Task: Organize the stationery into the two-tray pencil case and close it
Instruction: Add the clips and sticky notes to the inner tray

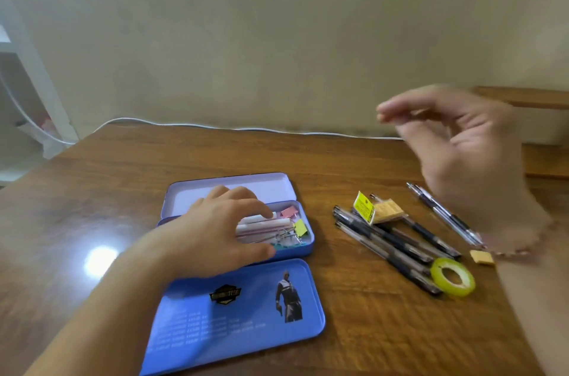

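Both hands empty, fingers apart; pencil case lies open, long axis left-right.

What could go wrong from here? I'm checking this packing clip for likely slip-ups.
1. The left hand rests over the clips and sticks in the open case; shifting them carelessly could leave them piled too high to close.
2. The right hand is raised and blurred above the pens; a quick reach could scatter them or knock the tape roll off the table.
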{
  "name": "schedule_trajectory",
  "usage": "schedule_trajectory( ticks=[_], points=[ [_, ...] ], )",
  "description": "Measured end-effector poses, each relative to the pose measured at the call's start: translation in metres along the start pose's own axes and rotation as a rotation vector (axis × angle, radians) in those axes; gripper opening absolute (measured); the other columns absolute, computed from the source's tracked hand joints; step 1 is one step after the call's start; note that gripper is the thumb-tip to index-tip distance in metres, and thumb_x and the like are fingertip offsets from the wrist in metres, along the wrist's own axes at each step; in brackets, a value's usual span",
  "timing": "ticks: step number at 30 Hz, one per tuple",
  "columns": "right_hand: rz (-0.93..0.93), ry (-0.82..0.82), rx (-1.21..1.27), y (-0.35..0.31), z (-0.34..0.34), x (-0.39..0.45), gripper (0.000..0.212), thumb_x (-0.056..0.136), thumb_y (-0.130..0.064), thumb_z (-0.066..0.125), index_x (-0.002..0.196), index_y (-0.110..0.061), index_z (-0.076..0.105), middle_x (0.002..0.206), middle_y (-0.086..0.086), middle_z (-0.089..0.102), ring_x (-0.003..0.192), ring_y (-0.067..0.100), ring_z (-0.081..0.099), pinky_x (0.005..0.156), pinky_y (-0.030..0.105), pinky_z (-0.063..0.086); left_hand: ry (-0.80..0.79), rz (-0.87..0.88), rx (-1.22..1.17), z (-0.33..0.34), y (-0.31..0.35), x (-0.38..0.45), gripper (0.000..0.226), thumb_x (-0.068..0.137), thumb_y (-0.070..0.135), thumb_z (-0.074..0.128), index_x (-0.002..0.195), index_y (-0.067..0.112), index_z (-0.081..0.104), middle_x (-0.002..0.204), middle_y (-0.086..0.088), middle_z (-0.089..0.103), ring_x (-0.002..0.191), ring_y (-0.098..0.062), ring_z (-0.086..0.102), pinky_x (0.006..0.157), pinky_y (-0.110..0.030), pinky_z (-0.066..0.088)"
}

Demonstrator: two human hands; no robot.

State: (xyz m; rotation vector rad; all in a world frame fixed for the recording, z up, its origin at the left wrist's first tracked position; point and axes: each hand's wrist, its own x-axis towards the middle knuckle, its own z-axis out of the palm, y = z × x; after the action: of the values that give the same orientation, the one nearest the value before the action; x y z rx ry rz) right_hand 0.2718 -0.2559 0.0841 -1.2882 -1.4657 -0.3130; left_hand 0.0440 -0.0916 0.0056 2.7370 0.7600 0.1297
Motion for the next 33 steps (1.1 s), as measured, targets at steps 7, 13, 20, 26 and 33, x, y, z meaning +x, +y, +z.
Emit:
schedule_trajectory(
  ticks=[7, 13, 20, 26, 33],
  points=[
    [0.321, -0.015, -0.228, 0.048, -0.061, -0.030, 0.027, 0.087, -0.014, 0.065, 0.089, -0.041, 0.069, 0.084, -0.016, 0.072, 0.084, 0.004, 0.066, 0.071, 0.018, 0.053, -0.089, -0.018, 0.083, -0.010, -0.018, -0.007, 0.087, 0.063, 0.074, 0.067, 0.137, 0.059, 0.024, 0.132, 0.038, 0.021, 0.134, -0.001, 0.022, 0.111, -0.033, 0.026],
    [0.413, -0.320, -0.499, 0.079, -0.036, -0.083, 0.030, 0.084, -0.018, 0.068, 0.102, -0.042, 0.063, 0.102, -0.021, 0.061, 0.103, -0.001, 0.054, 0.088, 0.020, 0.046, -0.083, -0.069, -0.002, -0.019, -0.034, -0.011, 0.074, 0.061, 0.062, 0.080, 0.117, 0.066, 0.032, 0.118, 0.042, 0.036, 0.114, 0.008, 0.039, 0.089, -0.017, 0.034],
    [0.445, -0.578, -0.637, 0.096, -0.014, -0.082, 0.039, 0.088, -0.026, 0.064, 0.120, -0.048, 0.057, 0.129, -0.022, 0.058, 0.132, 0.007, 0.040, 0.111, 0.043, 0.024, 0.014, -0.029, -0.086, -0.009, -0.026, -0.003, 0.072, 0.063, 0.058, 0.079, 0.127, 0.053, 0.045, 0.125, 0.037, 0.045, 0.119, 0.008, 0.041, 0.095, -0.022, 0.039],
    [0.346, -0.511, -0.748, 0.096, -0.009, -0.081, 0.025, 0.081, -0.033, 0.073, 0.104, -0.041, 0.069, 0.107, -0.022, 0.069, 0.114, 0.006, 0.054, 0.108, 0.042, 0.029, 0.111, 0.068, -0.027, -0.001, -0.008, -0.002, 0.065, 0.072, 0.060, 0.072, 0.131, 0.047, 0.048, 0.130, 0.035, 0.042, 0.128, 0.004, 0.035, 0.104, -0.022, 0.034],
    [0.252, -0.123, -0.487, 0.059, -0.008, -0.080, 0.019, 0.088, -0.015, 0.063, 0.103, -0.022, 0.072, 0.094, -0.011, 0.070, 0.090, 0.001, 0.061, 0.080, 0.023, 0.053, 0.566, 0.160, -0.138, 0.017, 0.050, -0.004, 0.043, 0.078, 0.051, 0.072, 0.118, 0.035, 0.066, 0.103, 0.024, 0.066, 0.096, -0.001, 0.063, 0.082, -0.020, 0.047]
  ],
)
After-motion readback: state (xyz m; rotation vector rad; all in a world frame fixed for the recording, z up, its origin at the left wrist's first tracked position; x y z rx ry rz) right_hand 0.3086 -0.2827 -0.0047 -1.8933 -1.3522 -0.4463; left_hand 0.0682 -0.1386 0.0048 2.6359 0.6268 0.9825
